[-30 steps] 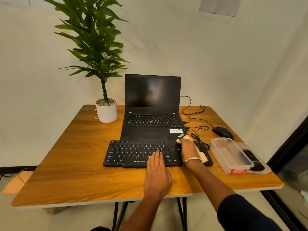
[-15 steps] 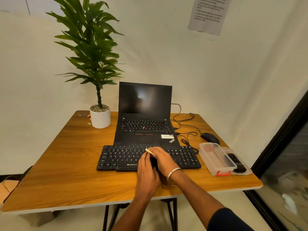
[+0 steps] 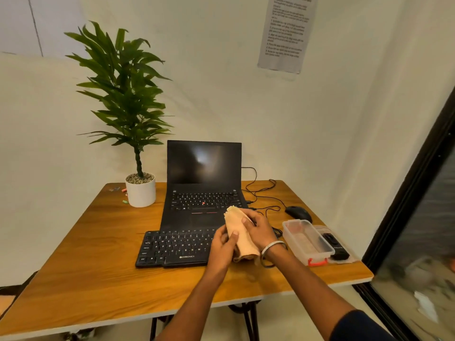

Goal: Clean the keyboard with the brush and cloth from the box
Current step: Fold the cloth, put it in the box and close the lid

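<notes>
Head view: both hands are up off the bench, closed on the cloth (image 3: 240, 236), which is folded or rolled into a long pad. Left hand (image 3: 222, 244) wraps the lower half from the left, thumb across the front; right hand (image 3: 261, 231) pinches the upper half from the right, fingers over the top. The cloth's long axis runs from far-left to near-right, tilted, its top end over the laptop (image 3: 204, 193) palm rest and its bottom end hanging just in front of the wrists. The keyboard (image 3: 176, 247) lies directly below and to the left of the hands, long axis left-right along the bench (image 3: 86, 267) edge, about crosswise to the cloth. Its right end is hidden behind the hands, so I can't tell what state that part is in. Left hand is nearer the visible keys; right hand sits over the hidden right end. My read: the cloth is being refolded or regripped, and wiping comes next. If so, the move is straight down and then sideways along the keyboard's length, so the pad wants turning flat first. The box (image 3: 306, 241) is open, just right of the right hand, long axis pointing away from the person. A dark item lies beyond it on what looks like the lid; can't tell if that's the brush. The mouse (image 3: 298, 213) and cables sit behind the box, clear of a leftward wipe.
</notes>
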